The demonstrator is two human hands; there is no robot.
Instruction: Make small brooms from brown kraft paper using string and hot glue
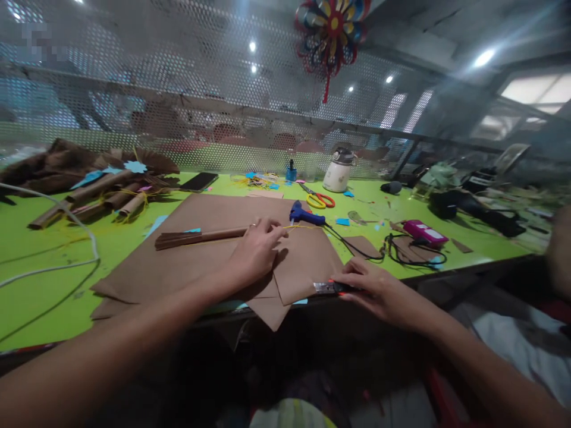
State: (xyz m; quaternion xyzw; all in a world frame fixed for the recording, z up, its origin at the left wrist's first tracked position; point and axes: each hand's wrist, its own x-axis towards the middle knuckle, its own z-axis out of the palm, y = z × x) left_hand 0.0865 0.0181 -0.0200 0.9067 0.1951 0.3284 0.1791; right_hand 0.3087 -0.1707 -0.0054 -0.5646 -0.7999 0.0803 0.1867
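Brown paper sheets (178,267) lie on the green table (44,297) before me. On them rests a rolled brown paper piece (200,238) with a pleated left end. My left hand (261,246) is closed at the roll's right end, its fingers pinching around it near a thin yellow string (303,226). My right hand (368,285) holds a utility knife (329,288) at the table's front edge, its metal tip pointing left by the paper's corner. A blue glue gun (307,215) lies just beyond the sheets.
Scissors (321,200), a white bottle (339,172) and a black phone (199,182) lie or stand farther back. Finished paper rolls (102,196) are at left. A purple box (425,233) with black cables sits right. A white cable (91,238) crosses the left side.
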